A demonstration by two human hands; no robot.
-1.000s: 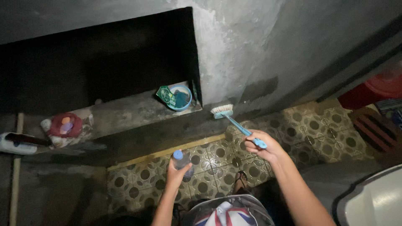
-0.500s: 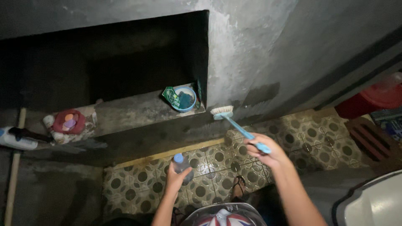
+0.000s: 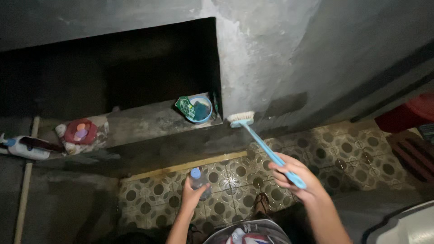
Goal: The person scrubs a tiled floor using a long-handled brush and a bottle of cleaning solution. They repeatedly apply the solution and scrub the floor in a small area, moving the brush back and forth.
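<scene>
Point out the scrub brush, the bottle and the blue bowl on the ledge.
scrub brush (image 3: pixel 241 118), head view, on the white bristle head against the wall.
bottle (image 3: pixel 198 179), head view, on the clear body below the blue cap, in the left hand.
blue bowl (image 3: pixel 199 109), head view, on its dark inside.

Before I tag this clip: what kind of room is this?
Probably a bathroom or wash area: patterned floor tiles, a concrete ledge with a small blue tub, and a scrub brush against the wall.
</scene>
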